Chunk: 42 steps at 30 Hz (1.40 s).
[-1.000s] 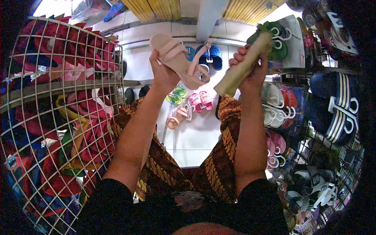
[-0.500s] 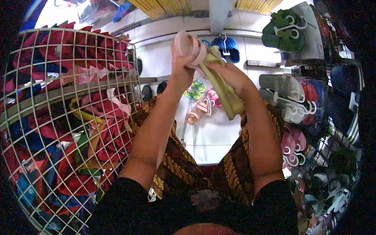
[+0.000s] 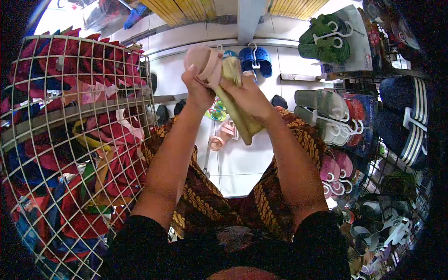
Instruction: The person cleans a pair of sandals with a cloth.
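Note:
Up in front of me, my left hand holds a pale pink sandal, with its fingers closed at the sandal's underside. My right hand grips a yellow-green cloth, whose folded length hangs down below the fingers. The cloth's upper part touches the pink sandal's side by the straps. On the white floor below lie a pink pair of sandals on a hanger and a green patterned pair, partly behind my left hand and the cloth.
At the left stands a wire basket of red and colored items. Blue clogs hang ahead. On the right are green clogs, grey sandals, pink sandals and dark striped slides.
Both hands have moved slightly left with the sandal and cloth. The sandal is tilted differently, and my right hand with the cloth is a little lower. The whole view has shifted somewhat.

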Each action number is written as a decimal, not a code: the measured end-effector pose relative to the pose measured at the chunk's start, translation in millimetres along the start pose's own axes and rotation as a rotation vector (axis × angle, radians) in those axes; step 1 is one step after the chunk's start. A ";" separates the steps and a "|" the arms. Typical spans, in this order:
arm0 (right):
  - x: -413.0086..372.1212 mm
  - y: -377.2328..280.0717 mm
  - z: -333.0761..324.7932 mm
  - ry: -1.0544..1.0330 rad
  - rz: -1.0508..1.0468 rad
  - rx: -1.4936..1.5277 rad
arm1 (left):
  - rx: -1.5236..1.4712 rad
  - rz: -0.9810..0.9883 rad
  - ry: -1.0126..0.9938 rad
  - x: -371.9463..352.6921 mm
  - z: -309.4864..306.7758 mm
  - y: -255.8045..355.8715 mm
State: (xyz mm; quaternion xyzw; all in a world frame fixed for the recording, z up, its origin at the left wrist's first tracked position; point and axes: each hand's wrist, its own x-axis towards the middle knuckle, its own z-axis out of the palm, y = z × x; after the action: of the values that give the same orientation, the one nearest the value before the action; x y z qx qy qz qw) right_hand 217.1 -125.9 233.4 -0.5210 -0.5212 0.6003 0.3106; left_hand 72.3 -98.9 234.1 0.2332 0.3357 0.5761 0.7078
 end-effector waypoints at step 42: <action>-19.5 -29.0 -0.5 0.224 -0.394 -0.768 | -0.079 -0.139 0.020 2.3 -3.7 2.5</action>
State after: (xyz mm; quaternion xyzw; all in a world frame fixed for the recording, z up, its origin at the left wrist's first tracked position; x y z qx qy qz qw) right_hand 217.8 -135.9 266.9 -0.5514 -0.7587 0.2323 0.2575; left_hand 68.1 -96.3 232.9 0.1753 0.3350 0.5406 0.7515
